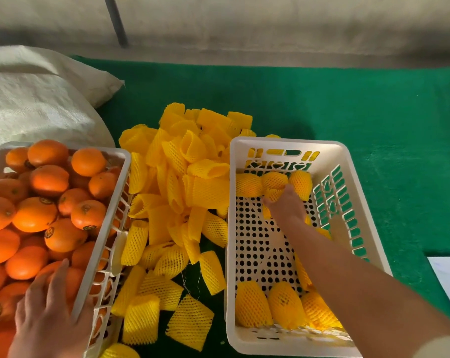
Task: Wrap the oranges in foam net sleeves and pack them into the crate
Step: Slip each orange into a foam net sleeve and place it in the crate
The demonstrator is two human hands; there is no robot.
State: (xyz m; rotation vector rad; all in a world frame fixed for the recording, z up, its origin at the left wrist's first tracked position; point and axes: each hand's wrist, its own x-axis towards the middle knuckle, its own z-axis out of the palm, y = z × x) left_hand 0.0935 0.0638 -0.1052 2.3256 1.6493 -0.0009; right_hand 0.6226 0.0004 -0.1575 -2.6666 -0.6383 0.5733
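One wrapped orange (273, 196) sits under the right hand's (287, 206) fingers (269, 202)

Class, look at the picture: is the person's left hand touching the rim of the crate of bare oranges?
Touching. The head view shows the left hand lying over the crate's rim, its fingers reaching onto an orange.

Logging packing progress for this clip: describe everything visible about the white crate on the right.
The white crate is rectangular plastic with a perforated floor and slotted walls, and it sits on the green cloth. Sleeved oranges line its near and far ends; the middle floor is bare. The right hand reaches inside at the far row.
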